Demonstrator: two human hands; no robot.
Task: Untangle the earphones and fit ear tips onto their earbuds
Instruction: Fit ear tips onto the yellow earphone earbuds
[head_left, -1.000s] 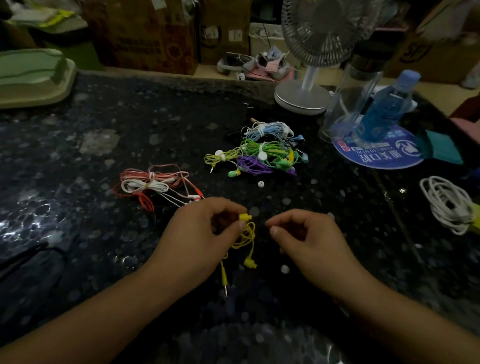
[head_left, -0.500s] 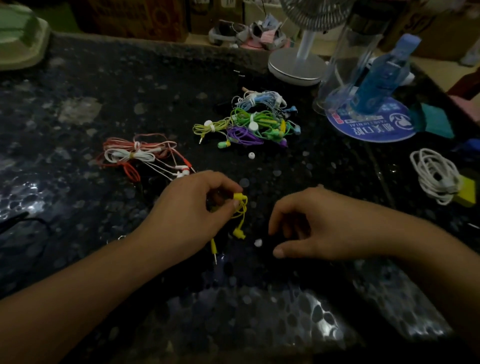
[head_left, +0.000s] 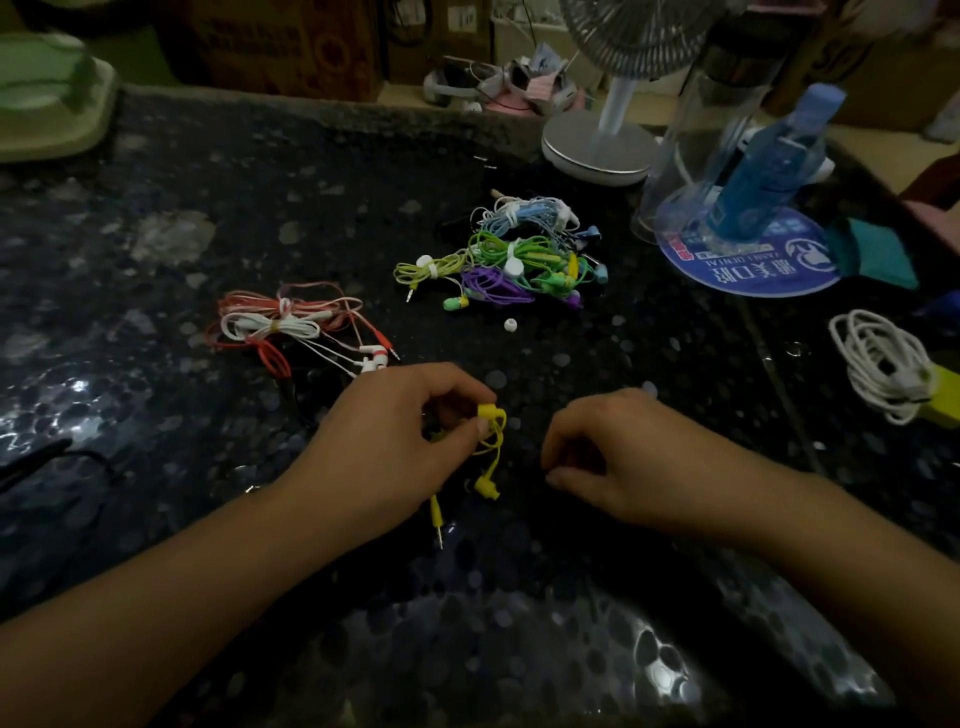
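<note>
Left hand (head_left: 400, 441) fingers curl, thumb and forefinger pinching yellow earphones (head_left: 491, 441). Right hand (head_left: 618, 457) knuckles up, fingers curled under, thumb tip meeting fingertips low; contents hidden. Both forearms bare, angling in from bottom corners.

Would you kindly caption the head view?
Left hand pinches yellow earphones; right hand curled beside them on dark table.

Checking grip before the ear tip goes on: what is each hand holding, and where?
Left hand pinches the yellow earphones just below one earbud. Right hand: fingers curled down, contents cannot be told.
</note>
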